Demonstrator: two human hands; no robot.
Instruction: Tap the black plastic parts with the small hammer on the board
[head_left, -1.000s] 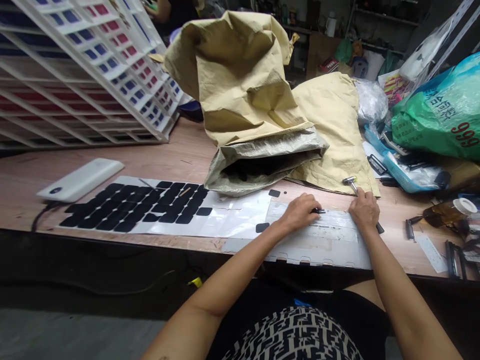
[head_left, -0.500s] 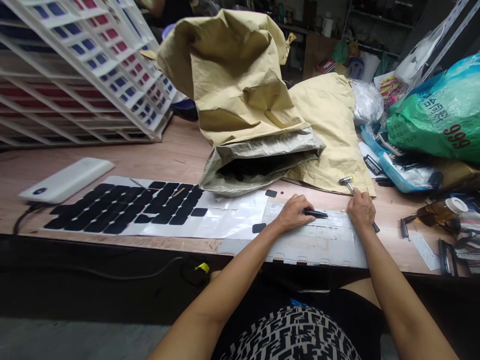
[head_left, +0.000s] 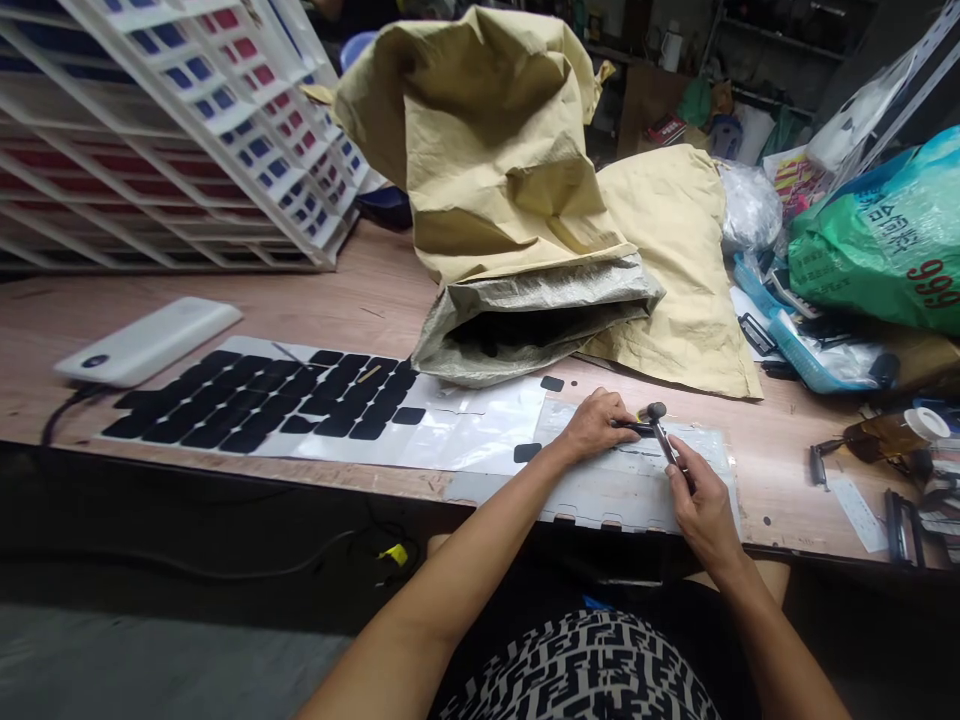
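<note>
My left hand [head_left: 598, 425] pinches one end of a slim black part [head_left: 636, 430] and keeps it low over a clear plastic sheet [head_left: 645, 485] at the table's front edge. The exact kind of this part is too small to tell. In my right hand [head_left: 701, 495] is a small hammer [head_left: 660, 425], gripped by its handle. Its head is at the black part's right end; whether they touch I cannot tell. Left of my hands, rows of black rounded pads [head_left: 255, 400] lie on a white sheet [head_left: 480, 430].
A yellow sack [head_left: 510, 180] with a dark open mouth lies behind my hands, a second sack [head_left: 667, 270] beside it. White crates [head_left: 300, 235] and a white device [head_left: 150, 340] are left. A blue basket [head_left: 817, 360], green bag [head_left: 862, 250] and brown bottle [head_left: 885, 435] are right.
My right hand has lifted the hammer from the table at the right and brought it left to the black part. My left hand stays on the part. The view has shifted slightly.
</note>
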